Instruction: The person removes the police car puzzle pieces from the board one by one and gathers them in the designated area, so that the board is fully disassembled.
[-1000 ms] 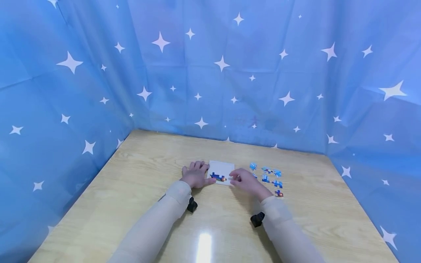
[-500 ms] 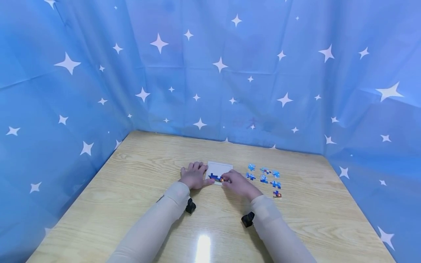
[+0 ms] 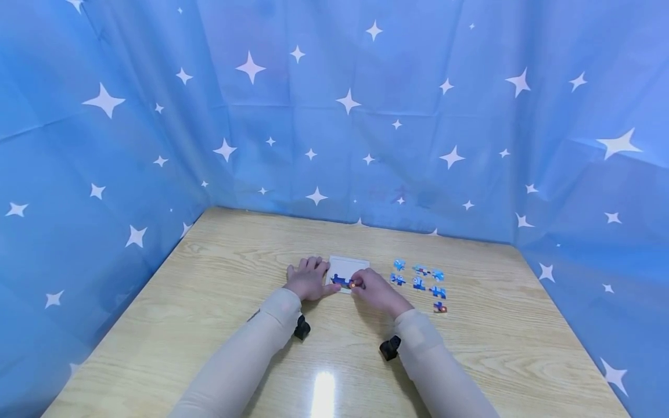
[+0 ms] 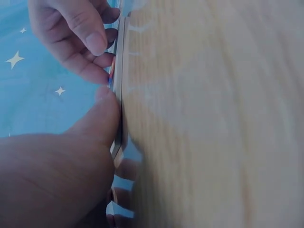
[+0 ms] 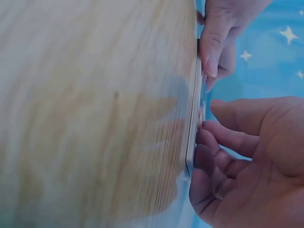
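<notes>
A square, pale puzzle tray point(image 3: 349, 265) lies on the table, with a dark blue train section point(image 3: 341, 281) along its near side. My left hand point(image 3: 307, 281) rests at the tray's left edge, fingers spread, its thumb point(image 4: 105, 114) on the near rim. Over the tray's near right part, my right hand point(image 3: 377, 291) has its thumb and forefinger at either side of a puzzle piece point(image 3: 352, 285) with an orange circle. Low between those fingertips, the right wrist view shows the piece's orange edge point(image 5: 201, 115). Its other fingers are bent at the tray's right side.
Several loose blue puzzle pieces point(image 3: 419, 283) lie to the right of the tray, and one with an orange patch point(image 3: 441, 307) is nearest me. Blue star-patterned curtains point(image 3: 334, 116) stand behind and beside the wooden table point(image 3: 251, 249).
My right hand has moved left from the tray's right edge onto the orange-circle piece, its fingers closing in around it. The left hand has stayed in place on the tray.
</notes>
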{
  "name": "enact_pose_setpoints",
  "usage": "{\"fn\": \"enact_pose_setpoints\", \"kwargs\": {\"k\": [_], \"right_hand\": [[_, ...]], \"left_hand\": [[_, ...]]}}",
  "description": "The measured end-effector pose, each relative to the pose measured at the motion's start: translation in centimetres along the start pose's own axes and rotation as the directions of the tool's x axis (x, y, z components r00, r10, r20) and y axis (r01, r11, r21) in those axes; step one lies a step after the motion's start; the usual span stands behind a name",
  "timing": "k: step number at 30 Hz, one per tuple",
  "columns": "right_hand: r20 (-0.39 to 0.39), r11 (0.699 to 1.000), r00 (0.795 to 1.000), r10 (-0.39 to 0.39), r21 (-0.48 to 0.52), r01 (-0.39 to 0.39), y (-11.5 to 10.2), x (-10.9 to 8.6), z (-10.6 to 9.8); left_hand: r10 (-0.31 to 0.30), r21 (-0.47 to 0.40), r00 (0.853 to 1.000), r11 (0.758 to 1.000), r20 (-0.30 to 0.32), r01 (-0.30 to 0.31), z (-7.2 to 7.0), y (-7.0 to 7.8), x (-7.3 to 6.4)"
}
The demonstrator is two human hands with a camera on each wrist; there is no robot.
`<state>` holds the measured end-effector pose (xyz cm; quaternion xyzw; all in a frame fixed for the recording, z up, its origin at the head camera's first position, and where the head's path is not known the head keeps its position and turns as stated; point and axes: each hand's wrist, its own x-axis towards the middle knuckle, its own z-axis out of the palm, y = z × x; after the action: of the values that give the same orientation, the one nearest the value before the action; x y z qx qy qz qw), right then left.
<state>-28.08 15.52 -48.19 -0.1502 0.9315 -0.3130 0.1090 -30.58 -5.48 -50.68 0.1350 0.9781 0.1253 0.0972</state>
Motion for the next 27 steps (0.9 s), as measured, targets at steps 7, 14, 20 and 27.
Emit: {"fn": "enact_pose_setpoints", "kwargs": {"k": [7,14,20,27], "right_hand": [[0.013,1.000,1.000,-0.008,0.008,0.008,0.0,0.1,0.1],[0.019,1.000,1.000,0.000,0.013,0.000,0.1,0.0,0.0],[0.000,1.000,1.000,-0.002,0.029,0.002,0.0,0.1,0.0],[-0.024,0.998,1.000,0.021,0.051,-0.020,-0.5,0.3,0.1]], "left_hand": [[0.015,-0.047,0.998,0.999,0.063,-0.012,-0.4,-0.6,0.2],[0.005,-0.059,0.997,0.998,0.075,-0.001,-0.7,-0.6,0.2],[-0.005,-0.042,0.997,0.999,0.073,0.008,-1.9,0.2,-1.1],[-0.020,-0.020,0.996,1.000,0.084,0.022,-1.9,0.4,-1.2]]}}
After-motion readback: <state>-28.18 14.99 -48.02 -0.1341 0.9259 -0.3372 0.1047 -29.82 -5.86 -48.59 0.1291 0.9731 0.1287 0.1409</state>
